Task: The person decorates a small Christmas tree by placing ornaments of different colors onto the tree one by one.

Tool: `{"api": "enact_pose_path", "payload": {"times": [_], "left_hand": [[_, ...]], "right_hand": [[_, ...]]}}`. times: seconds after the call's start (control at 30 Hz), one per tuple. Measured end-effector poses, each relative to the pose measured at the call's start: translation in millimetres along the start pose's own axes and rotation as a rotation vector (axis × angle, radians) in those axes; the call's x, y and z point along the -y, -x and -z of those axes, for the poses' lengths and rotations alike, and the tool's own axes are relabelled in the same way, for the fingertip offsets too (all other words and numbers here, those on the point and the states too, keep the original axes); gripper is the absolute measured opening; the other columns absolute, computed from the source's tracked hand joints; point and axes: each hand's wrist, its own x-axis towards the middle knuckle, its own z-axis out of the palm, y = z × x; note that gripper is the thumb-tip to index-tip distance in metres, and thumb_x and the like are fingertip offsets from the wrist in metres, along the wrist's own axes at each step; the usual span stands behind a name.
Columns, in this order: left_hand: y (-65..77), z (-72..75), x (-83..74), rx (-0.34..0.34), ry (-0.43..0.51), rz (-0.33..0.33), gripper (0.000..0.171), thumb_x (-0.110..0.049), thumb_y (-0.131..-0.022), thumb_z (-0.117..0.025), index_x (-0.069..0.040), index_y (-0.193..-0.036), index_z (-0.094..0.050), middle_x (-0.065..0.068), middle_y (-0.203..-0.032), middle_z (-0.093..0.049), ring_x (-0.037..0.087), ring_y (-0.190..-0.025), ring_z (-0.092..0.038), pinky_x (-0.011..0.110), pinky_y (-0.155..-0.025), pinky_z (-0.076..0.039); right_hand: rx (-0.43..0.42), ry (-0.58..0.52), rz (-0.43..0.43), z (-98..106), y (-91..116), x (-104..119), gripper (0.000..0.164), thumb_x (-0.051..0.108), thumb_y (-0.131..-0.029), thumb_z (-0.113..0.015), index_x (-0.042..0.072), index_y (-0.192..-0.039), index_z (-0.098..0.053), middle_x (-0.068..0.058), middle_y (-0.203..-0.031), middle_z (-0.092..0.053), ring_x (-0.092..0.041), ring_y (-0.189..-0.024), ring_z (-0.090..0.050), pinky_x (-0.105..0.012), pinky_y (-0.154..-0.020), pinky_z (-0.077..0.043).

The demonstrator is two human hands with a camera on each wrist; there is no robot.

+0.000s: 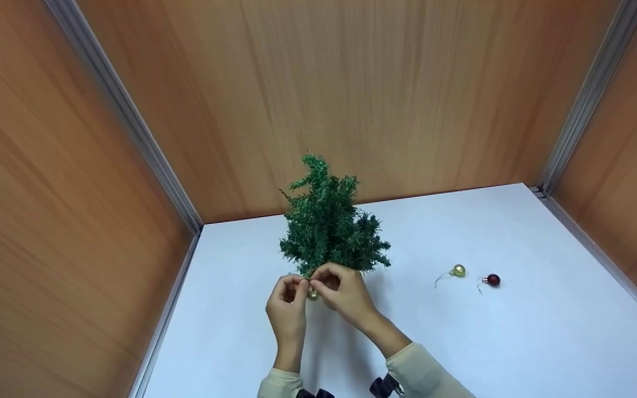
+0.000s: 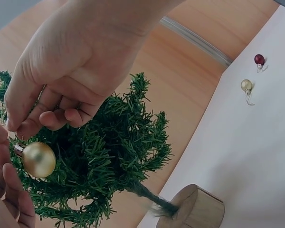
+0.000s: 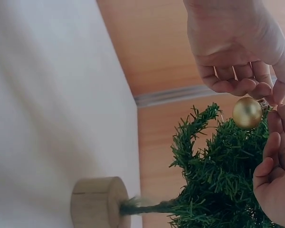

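Note:
A shiny gold Christmas bauble [image 1: 312, 294] hangs just under the fingertips of both hands, in front of the lower branches of a small artificial Christmas tree [image 1: 329, 226]. My left hand [image 1: 288, 309] pinches at the bauble's top with thumb and index finger. Close against it, my right hand [image 1: 346, 293] also pinches there, its other fingers curled. The left wrist view shows the bauble [image 2: 39, 160] with its cap toward the fingertips. In the right wrist view the bauble [image 3: 247, 113] is beside the green branches. The fingers mostly hide its string.
On the white table [image 1: 517, 331], to the right, lie another gold bauble [image 1: 458, 271] and a dark red bauble [image 1: 493, 280], each with a thin string. A round wooden base [image 3: 97, 203] carries the tree's trunk. Wood-grain panels [image 1: 407, 99] enclose the table.

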Motion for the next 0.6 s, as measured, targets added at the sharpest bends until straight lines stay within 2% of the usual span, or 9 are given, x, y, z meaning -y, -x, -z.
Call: {"api": "enact_pose_path", "payload": {"times": [0.23, 0.27, 0.47, 0.6], "left_hand": [[-4.8, 1.9, 0.2, -0.005, -0.007, 0.003, 0.004, 0.001, -0.09, -0.067, 0.0, -0.086, -0.065, 0.007, -0.073, -0.059, 0.012, -0.063, -0.051, 0.021, -0.056, -0.042], [-6.0, 2.0, 0.1, -0.005, -0.01, 0.004, 0.004, 0.001, -0.09, -0.068, 0.0, -0.087, -0.065, 0.006, -0.073, -0.059, 0.011, -0.063, -0.05, 0.021, -0.056, -0.042], [-12.0, 2.9, -0.7, 0.001, -0.008, 0.009, 0.004, 0.0, -0.09, -0.068, 0.0, -0.086, -0.065, 0.004, -0.071, -0.058, 0.013, -0.063, -0.05, 0.021, -0.056, -0.041], [-13.8, 4.5, -0.1, -0.004, -0.004, 0.018, 0.005, 0.001, -0.09, -0.068, -0.001, -0.086, -0.065, 0.004, -0.071, -0.058, 0.014, -0.064, -0.051, 0.021, -0.057, -0.041]], "right_hand": [[-0.007, -0.021, 0.005, -10, -6, -35, 0.004, 0.016, -0.091, -0.071, 0.012, -0.092, -0.07, 0.0, -0.084, -0.068, -0.009, -0.068, -0.055, -0.022, -0.06, -0.047], [-0.011, -0.019, 0.013, -11, -7, -35, 0.004, 0.017, -0.091, -0.071, 0.013, -0.092, -0.07, 0.001, -0.085, -0.068, -0.009, -0.068, -0.055, -0.022, -0.06, -0.047], [-0.067, -0.029, 0.047, -14, -11, -36, 0.004, 0.009, -0.09, -0.072, 0.008, -0.092, -0.07, -0.002, -0.085, -0.068, -0.01, -0.068, -0.055, -0.022, -0.06, -0.046], [-0.068, -0.032, 0.043, -17, -12, -36, 0.004, 0.008, -0.089, -0.072, 0.006, -0.092, -0.069, -0.003, -0.083, -0.068, -0.009, -0.067, -0.054, -0.022, -0.059, -0.045]]}}
